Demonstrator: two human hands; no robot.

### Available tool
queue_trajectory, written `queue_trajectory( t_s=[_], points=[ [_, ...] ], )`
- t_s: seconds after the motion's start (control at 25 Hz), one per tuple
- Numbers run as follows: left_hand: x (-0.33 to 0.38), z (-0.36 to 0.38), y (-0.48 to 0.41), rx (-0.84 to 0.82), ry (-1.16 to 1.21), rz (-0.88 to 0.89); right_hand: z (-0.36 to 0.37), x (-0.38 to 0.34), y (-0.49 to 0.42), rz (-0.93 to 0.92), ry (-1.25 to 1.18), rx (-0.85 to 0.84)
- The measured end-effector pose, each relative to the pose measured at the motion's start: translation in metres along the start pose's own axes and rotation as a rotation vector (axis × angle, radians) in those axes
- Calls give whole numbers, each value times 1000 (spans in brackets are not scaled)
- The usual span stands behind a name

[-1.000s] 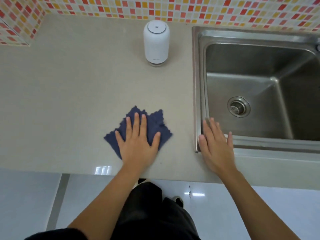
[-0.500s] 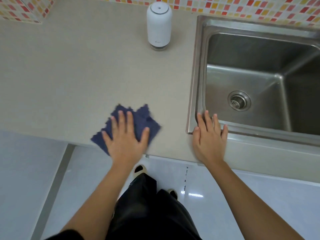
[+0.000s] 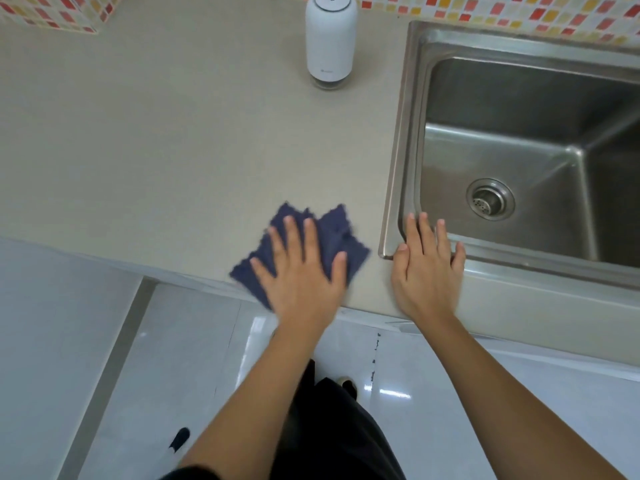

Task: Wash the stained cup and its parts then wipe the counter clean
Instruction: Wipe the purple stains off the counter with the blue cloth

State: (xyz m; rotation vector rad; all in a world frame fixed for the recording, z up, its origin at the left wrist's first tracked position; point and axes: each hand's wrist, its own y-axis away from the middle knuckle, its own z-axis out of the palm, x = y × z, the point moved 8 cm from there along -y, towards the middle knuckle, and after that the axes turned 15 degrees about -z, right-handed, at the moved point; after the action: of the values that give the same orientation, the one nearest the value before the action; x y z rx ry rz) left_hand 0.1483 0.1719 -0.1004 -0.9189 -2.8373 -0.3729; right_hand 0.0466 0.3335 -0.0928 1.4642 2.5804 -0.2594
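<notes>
A dark blue cloth (image 3: 332, 237) lies on the beige counter (image 3: 156, 150), close to its front edge and just left of the sink. My left hand (image 3: 301, 275) presses flat on the cloth with fingers spread, and one corner of the cloth hangs past the counter edge. My right hand (image 3: 426, 271) rests flat and empty on the near left corner of the sink rim (image 3: 401, 133). A white cylindrical cup with a lid (image 3: 330, 39) stands upright at the back of the counter, far from both hands.
The steel sink basin holds only its drain strainer (image 3: 490, 199). A mosaic tile wall (image 3: 519, 15) runs behind the counter. Below the counter edge are a glossy white floor and my dark trousers and shoes.
My left hand slid the cloth left toward the front edge, then back right until it nearly touches the sink rim. My right hand stayed on the sink corner. The view tilted down.
</notes>
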Motion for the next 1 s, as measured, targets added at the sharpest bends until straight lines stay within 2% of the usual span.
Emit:
queue_trajectory(
  t_s=[0.12,0.24,0.32,0.4,0.48,0.6,0.76,1.0],
  points=[
    [-72,-33,-64,79,15,-217,0,-3,-1,-5,8,-13],
    [-64,-46,-133,60,28,-364,1,-1,-4,4,2,-20],
    [-13,-34,-126,34,38,-302,2,-1,-2,6,5,-29],
    [39,-8,-79,5,44,-115,2,0,-2,13,-2,-21],
    [52,6,-23,-10,29,21,1,3,-2,25,-24,-4],
    [9,-1,5,43,-1,48,0,4,-1,39,-23,5],
    [-70,-25,-42,42,-15,-82,-2,-3,-2,54,25,-28],
    [-193,-73,-145,96,21,-373,19,-129,-51,-292,-57,-97]
  ],
)
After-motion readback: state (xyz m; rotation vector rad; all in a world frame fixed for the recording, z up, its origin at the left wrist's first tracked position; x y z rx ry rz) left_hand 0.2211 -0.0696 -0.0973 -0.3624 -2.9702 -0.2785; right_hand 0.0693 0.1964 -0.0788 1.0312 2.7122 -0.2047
